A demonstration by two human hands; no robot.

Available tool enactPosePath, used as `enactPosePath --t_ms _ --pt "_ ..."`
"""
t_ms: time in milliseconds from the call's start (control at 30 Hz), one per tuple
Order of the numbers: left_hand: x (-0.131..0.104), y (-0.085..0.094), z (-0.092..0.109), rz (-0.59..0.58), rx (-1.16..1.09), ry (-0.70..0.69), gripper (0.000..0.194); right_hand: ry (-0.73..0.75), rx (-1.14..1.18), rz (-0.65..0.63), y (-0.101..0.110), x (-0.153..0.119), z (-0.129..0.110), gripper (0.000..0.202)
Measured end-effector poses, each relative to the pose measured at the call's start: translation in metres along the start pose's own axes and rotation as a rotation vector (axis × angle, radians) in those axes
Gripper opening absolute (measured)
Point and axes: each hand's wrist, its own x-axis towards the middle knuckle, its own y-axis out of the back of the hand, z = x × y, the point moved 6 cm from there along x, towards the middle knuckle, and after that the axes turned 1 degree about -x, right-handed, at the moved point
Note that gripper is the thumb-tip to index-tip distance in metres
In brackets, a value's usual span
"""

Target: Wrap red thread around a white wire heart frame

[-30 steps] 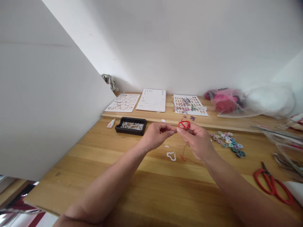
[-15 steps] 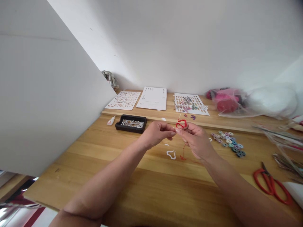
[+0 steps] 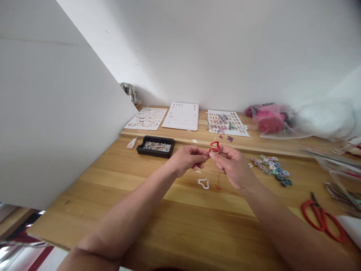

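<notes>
Both hands meet above the middle of the table. My right hand point(image 3: 232, 163) pinches a small red thread-wrapped outline shape point(image 3: 216, 145), which stands up from the fingertips. Thumb and fingers of my left hand point(image 3: 188, 160) are pinched together at the lower left edge of that shape, seemingly on the red thread, though the fingers hide it. Loose orange-red thread point(image 3: 218, 186) hangs under my right hand and trails on the wood. Just below the hands lies a white cut-out outline point(image 3: 203, 183).
A black tray of beads point(image 3: 155, 146) and a small glue bottle point(image 3: 131, 143) are at left. Patterned sheets point(image 3: 183, 116) line the back ledge. Several thread spools point(image 3: 272, 167) and red-handled scissors point(image 3: 324, 220) lie at right, near plastic bags point(image 3: 282, 120).
The red outline shape has turned a little in my right fingers and shifted slightly left. My left fingers stay close against it. The view has tilted very slightly.
</notes>
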Motion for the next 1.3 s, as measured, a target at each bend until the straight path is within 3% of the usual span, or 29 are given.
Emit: enactPosePath --t_ms 200,400,700,933,1133,1200,1300 --pt "0.0 -0.003 -0.002 -0.034 -0.006 -0.007 0.028 0.01 -0.015 0.018 0.001 0.0 -0.001 0.029" --pt "0.002 -0.002 -0.004 0.018 -0.012 -0.042 0.037 0.02 -0.02 0.04 0.001 -0.001 0.0 0.027" --pt "0.002 0.004 0.002 0.078 0.098 -0.122 0.03 0.038 -0.093 -0.003 0.002 -0.002 0.0 0.025" --pt "-0.001 0.011 0.01 0.109 0.165 -0.197 0.024 0.047 -0.17 0.039 0.008 -0.002 -0.004 0.029" --pt "-0.005 0.015 0.021 0.133 0.209 -0.248 0.021 0.05 -0.387 -0.041 0.009 0.003 0.001 0.03" --pt "-0.006 0.015 0.022 0.136 0.205 -0.251 0.022 0.177 -0.533 0.051 0.014 0.003 -0.008 0.025" --pt "-0.006 0.013 0.021 0.144 0.209 -0.235 0.024 0.645 -0.751 0.273 0.017 -0.012 -0.042 0.025"
